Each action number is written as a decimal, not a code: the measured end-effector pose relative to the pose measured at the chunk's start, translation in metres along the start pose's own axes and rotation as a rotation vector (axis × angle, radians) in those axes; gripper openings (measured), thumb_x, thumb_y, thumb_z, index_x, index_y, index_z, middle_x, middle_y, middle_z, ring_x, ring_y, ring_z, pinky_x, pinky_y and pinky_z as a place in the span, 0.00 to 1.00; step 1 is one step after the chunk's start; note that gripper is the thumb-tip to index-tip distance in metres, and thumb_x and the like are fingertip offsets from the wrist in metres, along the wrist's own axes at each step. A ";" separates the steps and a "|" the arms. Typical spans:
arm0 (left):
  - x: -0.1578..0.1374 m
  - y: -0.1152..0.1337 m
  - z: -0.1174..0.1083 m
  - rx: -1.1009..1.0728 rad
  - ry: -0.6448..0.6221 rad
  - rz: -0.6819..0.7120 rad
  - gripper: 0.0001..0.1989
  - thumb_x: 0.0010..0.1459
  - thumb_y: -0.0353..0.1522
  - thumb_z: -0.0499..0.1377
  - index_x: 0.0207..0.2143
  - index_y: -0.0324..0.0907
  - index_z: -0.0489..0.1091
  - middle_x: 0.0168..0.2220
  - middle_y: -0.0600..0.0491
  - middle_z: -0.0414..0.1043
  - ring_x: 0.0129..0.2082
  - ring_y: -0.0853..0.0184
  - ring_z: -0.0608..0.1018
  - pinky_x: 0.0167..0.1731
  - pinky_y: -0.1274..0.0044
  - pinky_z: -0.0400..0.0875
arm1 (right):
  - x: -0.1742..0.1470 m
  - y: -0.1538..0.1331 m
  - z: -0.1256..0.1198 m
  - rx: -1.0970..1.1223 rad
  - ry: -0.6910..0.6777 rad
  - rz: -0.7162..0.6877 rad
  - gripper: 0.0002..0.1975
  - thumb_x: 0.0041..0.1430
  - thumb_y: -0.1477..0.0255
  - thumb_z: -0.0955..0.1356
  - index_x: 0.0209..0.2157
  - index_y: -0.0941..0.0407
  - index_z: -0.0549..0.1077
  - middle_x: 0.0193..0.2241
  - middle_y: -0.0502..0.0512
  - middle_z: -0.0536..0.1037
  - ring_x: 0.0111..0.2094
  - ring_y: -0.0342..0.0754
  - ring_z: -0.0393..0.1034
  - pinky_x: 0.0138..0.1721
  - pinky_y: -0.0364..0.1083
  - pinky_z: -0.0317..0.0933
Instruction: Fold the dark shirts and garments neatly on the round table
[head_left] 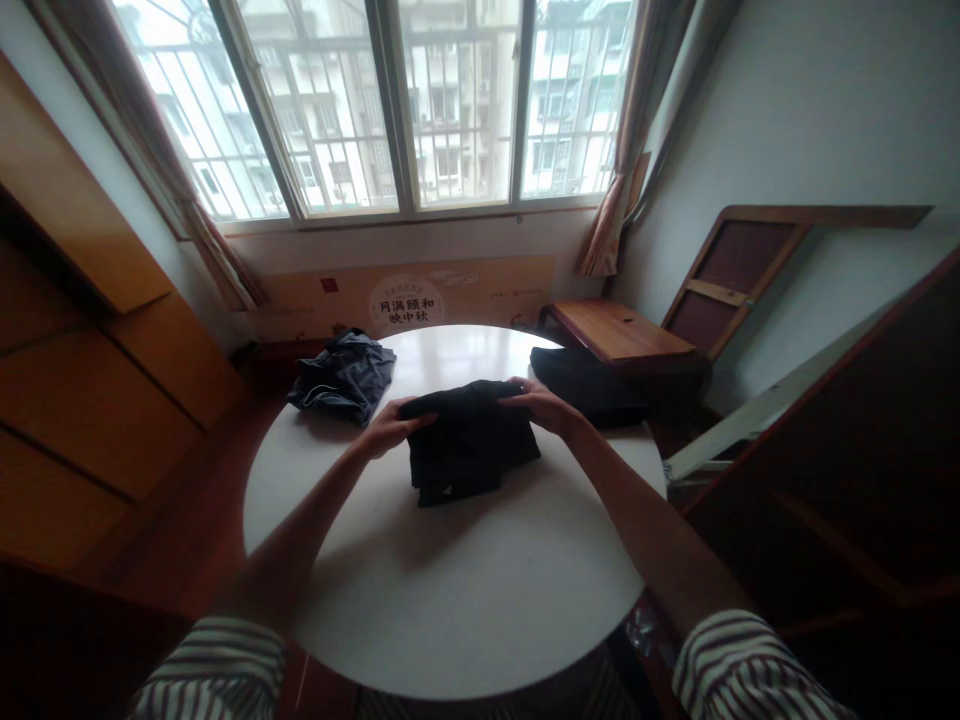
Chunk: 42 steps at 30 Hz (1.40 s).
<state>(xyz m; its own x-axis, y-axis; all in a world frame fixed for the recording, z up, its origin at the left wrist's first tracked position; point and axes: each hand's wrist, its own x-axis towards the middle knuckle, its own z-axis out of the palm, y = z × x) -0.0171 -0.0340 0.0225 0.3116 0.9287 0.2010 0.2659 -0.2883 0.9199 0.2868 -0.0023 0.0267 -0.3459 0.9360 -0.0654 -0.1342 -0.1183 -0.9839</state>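
Note:
A black folded garment [469,440] is held up by its far edge over the middle of the round white table [465,600]; its lower edge hangs to or just above the tabletop. My left hand [394,425] pinches its left corner, thumb on the near side. At the right corner my right hand [541,402] grips it the same way. The garment's exact kind cannot be made out. A crumpled dark grey-blue garment [345,375] lies at the table's far left. Dark folded cloth [589,385] rests flat at the far right, just beyond my right hand.
Behind the table a printed cardboard panel [322,290] leans under the barred window [457,110]. To the right stand a low wooden table [619,332] and a wooden frame [739,265] against the wall. Wooden cabinets [97,400] line the left side.

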 end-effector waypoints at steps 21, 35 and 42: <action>-0.179 0.048 0.023 0.905 -0.394 0.865 0.25 0.64 0.44 0.58 0.56 0.36 0.69 0.53 0.40 0.75 0.53 0.53 0.77 0.50 0.63 0.75 | -0.188 0.040 0.002 -1.354 -0.172 -0.831 0.14 0.63 0.67 0.69 0.48 0.57 0.75 0.44 0.63 0.78 0.46 0.56 0.74 0.51 0.59 0.67; -0.101 -0.005 0.000 0.482 0.040 -0.145 0.24 0.63 0.48 0.53 0.31 0.40 0.78 0.29 0.50 0.78 0.30 0.61 0.78 0.31 0.74 0.69 | -0.077 0.036 0.030 -1.059 0.060 -0.249 0.22 0.63 0.56 0.66 0.23 0.57 0.72 0.22 0.53 0.73 0.25 0.47 0.67 0.28 0.45 0.60; -0.105 0.035 0.012 0.761 0.125 0.081 0.16 0.63 0.35 0.55 0.48 0.39 0.75 0.45 0.43 0.76 0.46 0.56 0.77 0.49 0.64 0.71 | -0.087 0.028 0.064 -1.306 0.144 -0.545 0.12 0.68 0.69 0.63 0.44 0.60 0.75 0.43 0.64 0.77 0.45 0.55 0.72 0.48 0.51 0.65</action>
<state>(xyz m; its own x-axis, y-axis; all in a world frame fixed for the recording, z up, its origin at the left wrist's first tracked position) -0.0296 -0.1448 0.0292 0.2638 0.9041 0.3362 0.8139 -0.3957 0.4254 0.2533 -0.1082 0.0157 -0.4236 0.7988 0.4272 0.7495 0.5739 -0.3300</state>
